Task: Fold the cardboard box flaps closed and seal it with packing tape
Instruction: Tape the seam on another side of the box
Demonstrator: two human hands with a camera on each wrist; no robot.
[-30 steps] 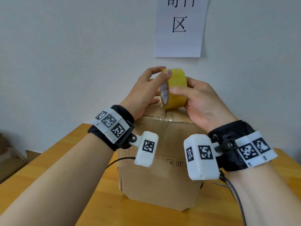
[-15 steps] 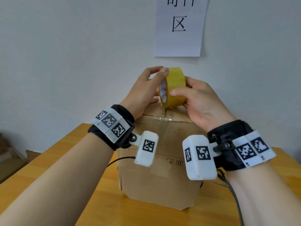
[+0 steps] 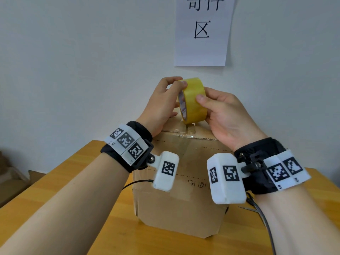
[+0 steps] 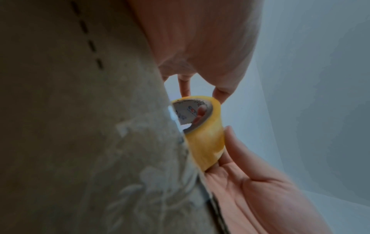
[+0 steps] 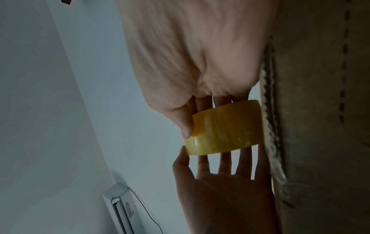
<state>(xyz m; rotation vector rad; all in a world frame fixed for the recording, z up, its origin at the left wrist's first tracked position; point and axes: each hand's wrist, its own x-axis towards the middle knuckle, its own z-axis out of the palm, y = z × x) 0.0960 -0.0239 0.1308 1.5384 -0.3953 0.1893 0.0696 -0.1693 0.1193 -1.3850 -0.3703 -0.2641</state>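
A brown cardboard box stands on the table with its top flaps down and clear tape over the near end of its seam. Just above the box top, near its front edge, both hands hold a yellow tape roll upright. My left hand pinches the roll's top rim with thumb and forefinger. My right hand grips the roll from the right, thumb on the outer band and fingers behind it. In the left wrist view the tape roll shows its printed core with a fingertip inside. In the right wrist view the tape roll sits between both hands, beside the box.
The box rests on a wooden table set against a white wall with a paper sign. A black cable lies left of the box. More cables run at its right. Brown cardboard sits beyond the table's left edge.
The roll has turned slightly, so more of its printed core side faces me. My left thumb has shifted a little along the top rim. Both hands stay over the box top.
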